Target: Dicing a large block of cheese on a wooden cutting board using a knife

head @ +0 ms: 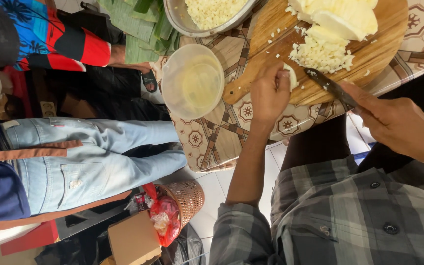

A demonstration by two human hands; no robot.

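My left hand (269, 93) rests on the near edge of a round wooden cutting board (369, 59) and pinches a small white piece of food (291, 76). My right hand (398, 122) grips the handle of a dark knife (331, 87), whose blade points toward a pile of finely chopped white pieces (322, 55). Larger pale uncut chunks (344, 17) lie at the far side of the board.
An empty translucent plastic bowl (192, 81) sits left of the board on the patterned tablecloth (212, 140). A metal bowl (212, 12) of chopped white bits and green leaves (143, 24) lie beyond. A person in jeans (99, 152) stands at the left; a wicker basket (187, 198) and a cardboard box (133, 240) are on the floor.
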